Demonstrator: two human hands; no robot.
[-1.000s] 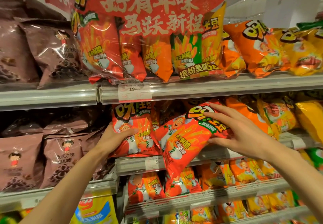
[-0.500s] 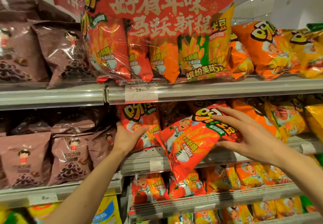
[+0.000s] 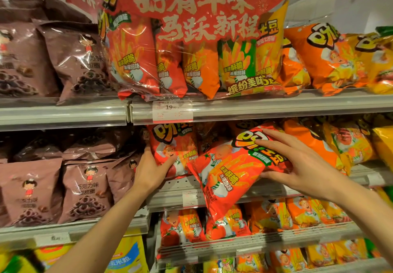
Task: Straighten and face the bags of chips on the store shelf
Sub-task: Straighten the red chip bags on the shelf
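Tilted chip bag [image 3: 231, 170] pinched by right hand [image 3: 302, 166].

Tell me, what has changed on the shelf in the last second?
Little. The right hand still holds the tilted red bag, its bottom corner hanging over the shelf edge. The left hand still grips the upright red bag. Only the camera shifted.

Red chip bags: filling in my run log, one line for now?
left hand grips upright red bag | right hand holds tilted red bag | facing unfinished
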